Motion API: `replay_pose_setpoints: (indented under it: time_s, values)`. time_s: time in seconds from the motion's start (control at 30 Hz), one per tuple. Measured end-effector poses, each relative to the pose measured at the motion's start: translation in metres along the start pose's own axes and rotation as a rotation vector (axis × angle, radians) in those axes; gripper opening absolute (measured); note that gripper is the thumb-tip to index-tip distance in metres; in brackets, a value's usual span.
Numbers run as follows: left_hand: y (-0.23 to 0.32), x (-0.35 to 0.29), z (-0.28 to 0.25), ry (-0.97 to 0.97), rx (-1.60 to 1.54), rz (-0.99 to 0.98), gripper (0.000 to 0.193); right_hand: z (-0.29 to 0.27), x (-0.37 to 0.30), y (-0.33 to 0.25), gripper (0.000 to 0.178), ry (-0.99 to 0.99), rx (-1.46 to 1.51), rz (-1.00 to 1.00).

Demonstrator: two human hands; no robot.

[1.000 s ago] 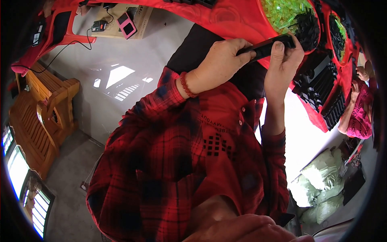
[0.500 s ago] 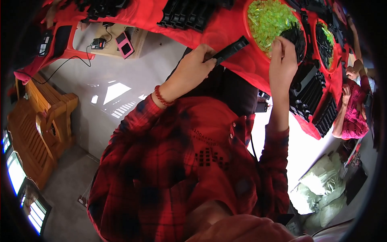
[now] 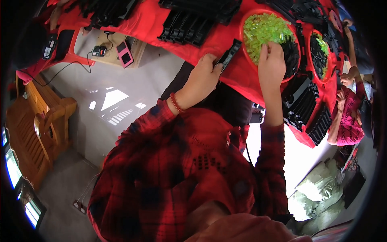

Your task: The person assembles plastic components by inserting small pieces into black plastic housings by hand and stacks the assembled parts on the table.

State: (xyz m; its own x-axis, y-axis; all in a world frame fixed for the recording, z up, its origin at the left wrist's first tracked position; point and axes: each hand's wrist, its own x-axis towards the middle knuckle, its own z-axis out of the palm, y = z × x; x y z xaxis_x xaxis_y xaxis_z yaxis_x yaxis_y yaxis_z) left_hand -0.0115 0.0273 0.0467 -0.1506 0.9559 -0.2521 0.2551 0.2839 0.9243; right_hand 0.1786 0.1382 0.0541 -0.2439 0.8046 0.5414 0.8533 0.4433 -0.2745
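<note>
My left hand (image 3: 201, 77) is closed around one end of a long, narrow black plastic part (image 3: 229, 55), which slants up and to the right over the table's edge. My right hand (image 3: 272, 63) is above the red bowl (image 3: 242, 40), its fingers pinched together. Whatever small thing they may hold is hidden. In the bowl, translucent yellow-green pieces (image 3: 262, 30) fill the left and far side. Thin black pieces (image 3: 291, 56) are heaped on the right side, beside my fingers.
A second red bowl (image 3: 330, 66) holds black and green pieces. Rows of black parts (image 3: 187, 28) lie on the red-covered table (image 3: 149, 20). More black parts (image 3: 304, 99) are at its right edge. Other people sit at far left and right. A wooden bench (image 3: 36, 133) stands left.
My right hand has shifted left across the bowl, toward the yellow-green pieces. The black part in my left hand has turned steeper. The whole view has shifted slightly.
</note>
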Motion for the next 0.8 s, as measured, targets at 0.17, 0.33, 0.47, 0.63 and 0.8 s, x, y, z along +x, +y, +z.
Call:
replay_pose_setpoints:
  time_s: [0.17,0.33,0.47,0.63,0.8]
  values:
    - [-0.005,-0.012,-0.009,-0.065,-0.221,-0.154,0.025,-0.008,-0.042,0.000,0.021,0.126,0.271,0.154]
    - [-0.011,-0.017,-0.015,-0.124,-0.182,-0.165,0.023,0.011,-0.040,0.012,0.028,0.180,-0.041,-0.171]
    - [-0.005,-0.020,-0.023,-0.202,-0.314,-0.276,0.021,0.016,-0.040,0.014,0.029,0.169,-0.099,-0.207]
    - [-0.002,-0.026,-0.022,-0.214,-0.349,-0.280,0.018,0.021,-0.032,0.014,0.030,0.174,-0.088,-0.231]
    - [0.003,-0.023,-0.017,-0.287,-0.401,-0.350,0.017,0.030,-0.019,0.023,0.030,0.221,-0.153,-0.255]
